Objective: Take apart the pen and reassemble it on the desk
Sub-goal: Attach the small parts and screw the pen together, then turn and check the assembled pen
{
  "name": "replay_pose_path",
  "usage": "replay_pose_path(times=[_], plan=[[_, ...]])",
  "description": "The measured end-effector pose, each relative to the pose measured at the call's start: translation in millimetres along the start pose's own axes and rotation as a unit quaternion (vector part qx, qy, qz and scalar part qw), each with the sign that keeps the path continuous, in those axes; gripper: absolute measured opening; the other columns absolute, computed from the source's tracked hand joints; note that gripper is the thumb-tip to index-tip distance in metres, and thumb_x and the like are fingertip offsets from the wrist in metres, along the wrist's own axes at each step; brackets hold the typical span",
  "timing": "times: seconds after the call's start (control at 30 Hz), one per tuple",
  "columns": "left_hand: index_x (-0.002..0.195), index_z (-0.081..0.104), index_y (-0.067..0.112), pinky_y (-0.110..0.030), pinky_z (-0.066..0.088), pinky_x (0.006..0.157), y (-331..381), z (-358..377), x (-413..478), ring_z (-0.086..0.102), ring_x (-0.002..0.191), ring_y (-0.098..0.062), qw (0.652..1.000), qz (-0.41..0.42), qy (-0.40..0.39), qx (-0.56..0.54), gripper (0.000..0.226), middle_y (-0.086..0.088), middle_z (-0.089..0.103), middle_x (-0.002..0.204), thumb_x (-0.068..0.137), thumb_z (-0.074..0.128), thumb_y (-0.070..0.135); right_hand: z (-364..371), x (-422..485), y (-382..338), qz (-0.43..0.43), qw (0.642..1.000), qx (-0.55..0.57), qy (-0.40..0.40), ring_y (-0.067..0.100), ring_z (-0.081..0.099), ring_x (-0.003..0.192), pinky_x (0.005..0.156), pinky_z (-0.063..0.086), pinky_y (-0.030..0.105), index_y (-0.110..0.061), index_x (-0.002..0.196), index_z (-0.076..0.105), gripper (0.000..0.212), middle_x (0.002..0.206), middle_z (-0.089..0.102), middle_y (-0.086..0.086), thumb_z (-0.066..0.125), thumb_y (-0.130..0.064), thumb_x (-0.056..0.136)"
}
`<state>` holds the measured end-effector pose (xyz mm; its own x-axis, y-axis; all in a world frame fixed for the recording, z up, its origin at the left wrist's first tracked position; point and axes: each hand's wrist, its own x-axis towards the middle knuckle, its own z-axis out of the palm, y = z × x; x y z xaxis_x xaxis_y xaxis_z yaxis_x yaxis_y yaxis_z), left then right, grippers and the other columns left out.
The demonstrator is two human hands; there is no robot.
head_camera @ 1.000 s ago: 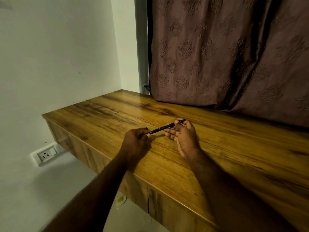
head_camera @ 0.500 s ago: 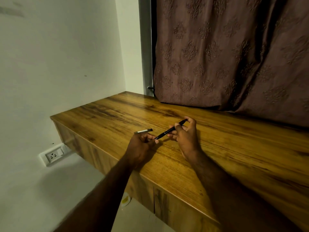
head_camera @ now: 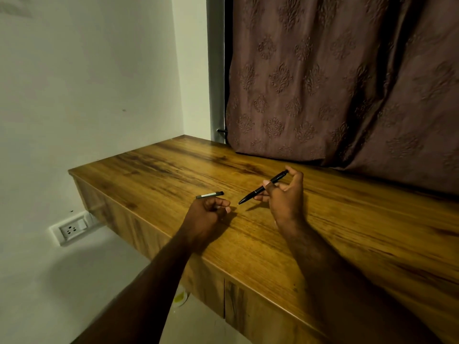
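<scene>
The right hand (head_camera: 285, 197) holds a slim black pen body (head_camera: 263, 188) in a pinching grip. The thumb and curled fingers close round its middle, and it is lifted clear of the wood-grain tabletop (head_camera: 347, 244). The pen slants, with its writing tip low and pointing toward the left hand (head_camera: 206, 212) and its back end raised past the index finger. The tip and the left hand are near but apart.

The left hand rests on the tabletop near the front edge with its fingers curled in. A short dark pen cap with a pale strip along it (head_camera: 210, 194) lies just beyond the knuckles. The knuckles block the view, so I cannot tell whether that grip has hold of the cap or only sits beside it.

A brown curtain with an embossed pattern (head_camera: 347, 83) hangs behind, its hem resting on the far edge of the tabletop. A white wall (head_camera: 87, 83) stands to the left, with a white socket plate (head_camera: 72, 229) low on it. A small pale round thing (head_camera: 180, 297), too dim to identify, lies on the floor under the tabletop.
</scene>
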<state>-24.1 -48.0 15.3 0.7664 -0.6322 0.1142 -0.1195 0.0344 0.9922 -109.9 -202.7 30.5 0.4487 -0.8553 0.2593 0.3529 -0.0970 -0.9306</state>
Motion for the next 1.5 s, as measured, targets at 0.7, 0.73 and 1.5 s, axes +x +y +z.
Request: replay_pose_path(times=[0.7,0.73,1.5], plan=[[0.092,0.066,-0.005,-0.015,0.049,0.047,9,3,2,0.064,0.05,-0.004,0.992,-0.046,0.052,-0.105,0.021,-0.001,0.07,0.057,0.087,0.048,-0.014,1,8,6,-0.015,0.999,-0.04,-0.029,0.016,0.07,0.058,0.053,0.058,0.03,-0.027,0.136,0.032,0.06,0.086,0.068,0.011,0.06,-0.002,0.089],[0.092,0.065,-0.006,-0.015,0.049,0.046,9,4,0,0.063,0.049,-0.004,0.992,-0.046,0.047,-0.105,0.021,-0.001,0.069,0.055,0.087,0.047,-0.015,1,8,5,-0.02,0.999,-0.032,-0.025,0.015,0.07,0.059,0.053,0.057,0.028,-0.026,0.136,0.032,0.06,0.086,0.068,0.012,0.06,-0.001,0.089],[0.09,0.067,-0.003,-0.014,0.051,0.049,8,4,0,0.065,0.052,-0.004,0.995,-0.029,0.054,-0.08,0.021,-0.002,0.07,0.061,0.085,0.05,-0.014,0,14,9,-0.064,0.998,-0.009,0.01,0.009,0.066,0.054,0.056,0.056,0.026,-0.025,0.136,0.035,0.062,0.074,0.064,0.004,0.065,-0.003,0.086]])
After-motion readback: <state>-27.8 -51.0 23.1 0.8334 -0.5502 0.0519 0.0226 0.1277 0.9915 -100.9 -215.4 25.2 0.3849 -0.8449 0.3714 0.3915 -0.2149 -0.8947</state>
